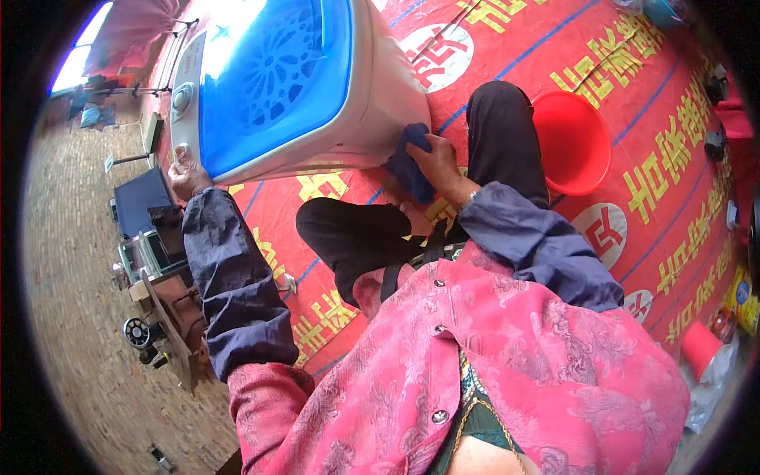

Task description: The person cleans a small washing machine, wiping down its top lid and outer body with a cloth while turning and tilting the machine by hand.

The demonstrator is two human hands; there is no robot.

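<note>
A white washing machine [384,103] with a see-through blue lid [277,71] stands at the upper left of the head view. My left hand [188,174] is at the corner of its control panel, near a knob, with the fingers bent against the edge. Low on the machine's side, near its base, my right hand [439,165] holds a dark blue cloth [410,170] against the surface. The cloth is bunched up and hangs below the fingers. Dark sleeve covers are on both forearms.
A red basin [571,142] sits right of my knee on the red printed floor sheet [514,47]. A sewing machine table [170,317] and dark boxes stand left by the brick surface. A red bucket [701,348] and plastic bags are at the lower right.
</note>
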